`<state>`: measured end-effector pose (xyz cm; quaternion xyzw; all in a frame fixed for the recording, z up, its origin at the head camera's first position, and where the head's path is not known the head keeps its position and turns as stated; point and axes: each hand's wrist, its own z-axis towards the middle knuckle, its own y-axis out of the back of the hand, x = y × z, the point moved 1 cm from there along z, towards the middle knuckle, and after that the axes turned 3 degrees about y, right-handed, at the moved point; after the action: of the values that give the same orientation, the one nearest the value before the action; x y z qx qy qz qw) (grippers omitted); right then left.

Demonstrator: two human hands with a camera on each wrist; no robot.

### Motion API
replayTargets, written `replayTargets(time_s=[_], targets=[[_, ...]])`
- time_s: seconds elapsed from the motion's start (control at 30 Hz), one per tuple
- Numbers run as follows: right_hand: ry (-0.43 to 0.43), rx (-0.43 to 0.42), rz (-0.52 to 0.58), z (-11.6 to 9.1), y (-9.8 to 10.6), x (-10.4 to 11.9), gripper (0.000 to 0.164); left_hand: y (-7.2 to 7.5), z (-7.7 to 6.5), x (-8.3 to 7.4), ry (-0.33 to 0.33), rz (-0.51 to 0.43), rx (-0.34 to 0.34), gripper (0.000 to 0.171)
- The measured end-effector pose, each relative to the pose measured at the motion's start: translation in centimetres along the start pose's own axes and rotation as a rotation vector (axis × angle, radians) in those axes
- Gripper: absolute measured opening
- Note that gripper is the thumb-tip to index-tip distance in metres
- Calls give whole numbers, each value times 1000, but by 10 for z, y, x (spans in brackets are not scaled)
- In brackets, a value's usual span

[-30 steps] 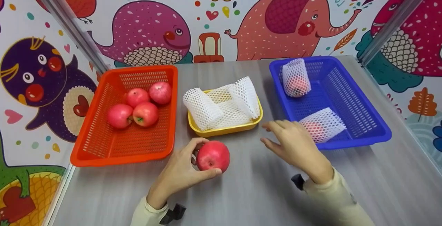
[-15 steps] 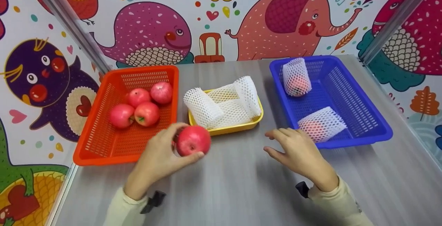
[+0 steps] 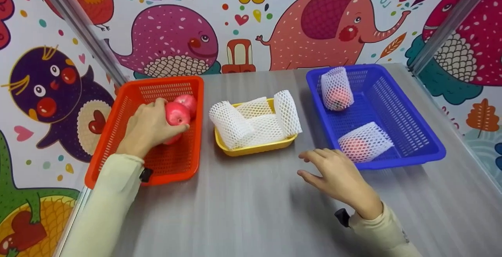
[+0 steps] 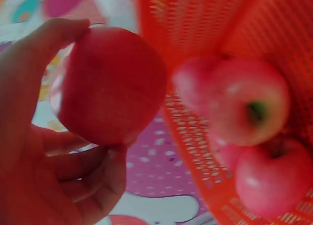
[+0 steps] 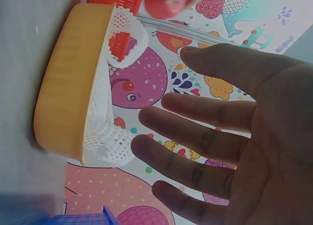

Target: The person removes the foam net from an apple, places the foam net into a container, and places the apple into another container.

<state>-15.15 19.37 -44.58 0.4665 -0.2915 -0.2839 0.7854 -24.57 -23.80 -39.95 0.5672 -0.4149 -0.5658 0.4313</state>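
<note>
My left hand [image 3: 147, 125] grips a red apple [image 4: 115, 85] between thumb and fingers, above the orange basket [image 3: 172, 174]. Other apples [image 4: 252, 100] lie in that basket; in the head view the hand and held apple hide most of them, though one apple [image 3: 187, 103] shows behind. With fingers spread and holding nothing, my right hand [image 3: 339, 178] hovers over the table by the near left corner of the blue basket [image 3: 408, 123]. The right wrist view shows its palm and straight fingers beside the yellow basket [image 5: 68, 88].
White foam net sleeves [image 3: 231, 123] fill the yellow basket [image 3: 255, 149] in the middle. Inside the blue basket are two apples in foam nets, one net-wrapped apple [image 3: 338, 90] at the back and another net-wrapped apple [image 3: 362, 143] at the front. Printed panels [image 3: 243, 21] enclose the grey table [image 3: 251, 206].
My left hand has carried the apple leftward from the front of the table to over the orange basket. The right hand has stayed nearly still.
</note>
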Motion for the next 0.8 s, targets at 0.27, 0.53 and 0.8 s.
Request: replayTargets(time_s=[0.27, 0.53, 0.8], targets=[[-24, 20, 14, 0, -2, -1, 32, -33, 32, -3, -151, 245, 44, 76], [-25, 26, 9, 0, 1, -4, 31, -28, 22, -9, -127, 200, 168, 77], [-16, 13, -41, 3, 9, -8, 33, -20, -42, -45, -169, -19, 0, 59]])
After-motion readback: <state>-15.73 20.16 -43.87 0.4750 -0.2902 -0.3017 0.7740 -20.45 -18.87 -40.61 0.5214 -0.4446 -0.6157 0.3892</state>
